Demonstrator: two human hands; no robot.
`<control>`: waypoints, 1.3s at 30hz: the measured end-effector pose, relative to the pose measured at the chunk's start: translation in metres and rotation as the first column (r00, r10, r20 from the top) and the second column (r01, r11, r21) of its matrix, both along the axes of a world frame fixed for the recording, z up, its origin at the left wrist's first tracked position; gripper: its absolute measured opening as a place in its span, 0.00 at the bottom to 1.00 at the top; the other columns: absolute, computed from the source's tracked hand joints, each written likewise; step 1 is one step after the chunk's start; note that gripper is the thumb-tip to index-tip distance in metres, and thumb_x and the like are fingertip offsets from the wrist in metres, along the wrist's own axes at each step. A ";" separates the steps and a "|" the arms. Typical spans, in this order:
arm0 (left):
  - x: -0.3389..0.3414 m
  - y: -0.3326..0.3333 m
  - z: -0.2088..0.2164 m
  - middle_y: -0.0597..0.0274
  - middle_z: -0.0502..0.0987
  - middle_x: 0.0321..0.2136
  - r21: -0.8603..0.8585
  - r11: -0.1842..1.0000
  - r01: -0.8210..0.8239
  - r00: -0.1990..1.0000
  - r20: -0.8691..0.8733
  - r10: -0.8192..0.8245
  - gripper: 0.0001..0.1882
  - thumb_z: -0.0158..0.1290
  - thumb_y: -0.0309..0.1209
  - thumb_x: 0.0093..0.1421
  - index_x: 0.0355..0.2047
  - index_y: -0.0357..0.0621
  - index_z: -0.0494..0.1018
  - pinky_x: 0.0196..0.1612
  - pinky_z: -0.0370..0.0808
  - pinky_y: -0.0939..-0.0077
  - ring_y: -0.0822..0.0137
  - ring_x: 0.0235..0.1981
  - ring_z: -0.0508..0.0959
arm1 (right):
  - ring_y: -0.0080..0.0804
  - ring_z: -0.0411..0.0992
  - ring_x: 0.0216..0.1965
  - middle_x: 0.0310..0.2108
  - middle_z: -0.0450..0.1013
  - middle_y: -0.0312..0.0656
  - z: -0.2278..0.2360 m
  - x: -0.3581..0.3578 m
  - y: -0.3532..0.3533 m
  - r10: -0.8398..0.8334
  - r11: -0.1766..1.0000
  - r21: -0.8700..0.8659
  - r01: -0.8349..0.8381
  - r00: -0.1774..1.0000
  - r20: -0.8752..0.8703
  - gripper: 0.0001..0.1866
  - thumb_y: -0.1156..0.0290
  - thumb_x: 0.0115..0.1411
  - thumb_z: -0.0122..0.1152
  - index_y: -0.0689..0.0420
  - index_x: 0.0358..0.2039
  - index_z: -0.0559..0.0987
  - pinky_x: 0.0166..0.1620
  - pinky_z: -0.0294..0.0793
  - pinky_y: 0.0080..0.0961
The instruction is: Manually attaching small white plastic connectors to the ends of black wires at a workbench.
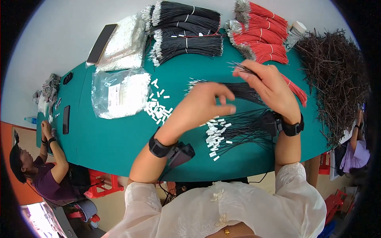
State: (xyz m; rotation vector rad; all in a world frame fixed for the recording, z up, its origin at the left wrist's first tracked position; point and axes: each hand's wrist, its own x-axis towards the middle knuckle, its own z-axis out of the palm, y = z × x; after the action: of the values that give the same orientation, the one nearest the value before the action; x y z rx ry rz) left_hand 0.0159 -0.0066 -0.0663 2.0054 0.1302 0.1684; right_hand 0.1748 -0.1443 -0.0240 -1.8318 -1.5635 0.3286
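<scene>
My right hand (270, 87) is raised over the table, its thumb and fingers pinching a few thin black wires (243, 68) whose bare tips point left. To its left, my left hand (204, 104) hovers with thumb and forefinger apart, and nothing shows between them. Below both hands lies a fan of black wires with white connectors (214, 139) on their left ends. A loose bundle of black wires (242, 92) stretches behind and between the hands. Small white connector housings (158, 110) are scattered left of my left hand, beside an opened clear bag of white connectors (135, 93).
Tied black wire bundles (190, 43) and red wire bundles (262, 33) line the back of the green table (103, 139). A dark tangled wire heap (335, 75) covers the right end. A phone (102, 43) rests on bags at back left. Another person (47, 170) sits at the left.
</scene>
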 end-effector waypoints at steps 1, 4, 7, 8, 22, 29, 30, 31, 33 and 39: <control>0.001 0.004 0.007 0.65 0.77 0.30 -0.284 0.956 -0.080 0.996 0.006 0.085 0.10 0.58 0.29 0.57 0.38 0.39 0.77 0.34 0.71 0.80 0.72 0.31 0.74 | 0.26 0.62 0.20 0.21 0.69 0.41 -0.003 -0.003 0.003 0.002 0.999 0.038 0.000 0.998 -0.062 0.11 0.70 0.67 0.48 0.65 0.34 0.74 0.26 0.63 0.22; 0.001 0.032 -0.009 0.59 0.75 0.34 -0.797 0.596 -0.097 0.974 0.048 0.223 0.13 0.55 0.27 0.59 0.43 0.35 0.72 0.39 0.73 0.79 0.66 0.37 0.76 | 0.27 0.62 0.20 0.19 0.65 0.42 -0.010 -0.007 0.010 0.018 0.993 0.119 0.004 0.983 -0.180 0.11 0.68 0.66 0.51 0.64 0.31 0.71 0.25 0.61 0.24; 0.002 0.048 -0.029 0.54 0.72 0.37 -0.993 -0.029 0.114 0.924 0.095 0.372 0.16 0.52 0.24 0.61 0.48 0.31 0.66 0.42 0.74 0.78 0.62 0.41 0.75 | 0.18 0.57 0.22 0.19 0.60 0.32 -0.014 -0.007 0.014 0.018 0.992 0.122 0.045 0.881 -0.472 0.11 0.68 0.65 0.52 0.62 0.29 0.69 0.25 0.57 0.19; 0.005 0.041 -0.025 0.53 0.71 0.38 -0.996 -0.079 0.043 0.907 0.006 0.420 0.15 0.50 0.23 0.62 0.48 0.29 0.64 0.44 0.74 0.78 0.61 0.42 0.74 | 0.18 0.57 0.22 0.19 0.60 0.32 -0.014 -0.007 0.015 0.019 0.992 0.120 0.043 0.882 -0.471 0.11 0.68 0.65 0.52 0.62 0.29 0.69 0.25 0.57 0.19; 0.003 0.014 -0.002 0.51 0.71 0.39 -0.961 0.275 -0.030 0.960 0.049 0.274 0.11 0.41 0.22 0.66 0.46 0.29 0.63 0.46 0.77 0.78 0.60 0.49 0.73 | 0.08 0.57 0.22 0.22 0.65 0.24 -0.016 -0.008 0.016 -0.069 0.971 0.167 0.170 0.873 -0.483 0.05 0.75 0.58 0.62 0.64 0.32 0.78 0.25 0.53 0.11; 0.005 0.020 -0.021 0.55 0.76 0.34 -0.937 0.274 0.215 0.938 0.276 0.211 0.12 0.41 0.28 0.68 0.47 0.32 0.65 0.34 0.73 0.81 0.70 0.30 0.73 | 0.08 0.60 0.23 0.23 0.71 0.27 -0.017 -0.008 0.015 -0.097 0.959 0.190 0.209 0.875 -0.475 0.06 0.76 0.57 0.63 0.64 0.35 0.80 0.26 0.56 0.10; 0.004 0.013 -0.008 0.55 0.77 0.33 -0.939 0.342 -0.029 0.924 0.106 0.368 0.12 0.41 0.29 0.68 0.46 0.32 0.66 0.31 0.71 0.80 0.72 0.25 0.72 | 0.08 0.60 0.23 0.24 0.72 0.28 -0.017 -0.008 0.015 -0.100 0.957 0.198 0.214 0.879 -0.467 0.06 0.76 0.57 0.63 0.64 0.34 0.80 0.26 0.56 0.10; 0.006 0.009 0.001 0.55 0.77 0.33 -0.939 0.342 -0.030 0.924 0.105 0.369 0.12 0.41 0.29 0.68 0.46 0.32 0.66 0.31 0.71 0.80 0.72 0.25 0.72 | 0.08 0.60 0.23 0.24 0.73 0.28 -0.018 -0.009 0.015 -0.101 0.954 0.205 0.216 0.882 -0.459 0.06 0.76 0.57 0.64 0.64 0.34 0.81 0.26 0.56 0.10; 0.011 -0.001 0.019 0.60 0.74 0.27 -0.929 0.310 -0.203 0.896 -0.049 0.441 0.13 0.41 0.30 0.69 0.47 0.32 0.65 0.26 0.66 0.81 0.74 0.22 0.69 | 0.08 0.60 0.23 0.25 0.74 0.29 -0.017 -0.009 0.015 -0.114 0.954 0.203 0.222 0.891 -0.440 0.06 0.76 0.56 0.64 0.64 0.34 0.81 0.26 0.56 0.10; 0.005 -0.004 0.023 0.66 0.68 0.22 -0.860 0.423 -0.284 0.865 -0.039 0.500 0.14 0.39 0.32 0.70 0.44 0.32 0.67 0.24 0.59 0.83 0.77 0.20 0.63 | 0.08 0.57 0.21 0.21 0.70 0.25 -0.012 -0.012 0.014 -0.130 0.949 0.221 0.226 0.916 -0.380 0.05 0.78 0.54 0.65 0.63 0.32 0.81 0.24 0.52 0.11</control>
State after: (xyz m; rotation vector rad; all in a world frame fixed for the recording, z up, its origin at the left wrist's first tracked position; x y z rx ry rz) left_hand 0.0208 -0.0111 -0.0437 0.8979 0.4590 0.5319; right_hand 0.1625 -0.1301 -0.0359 -1.5880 -1.1181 0.3343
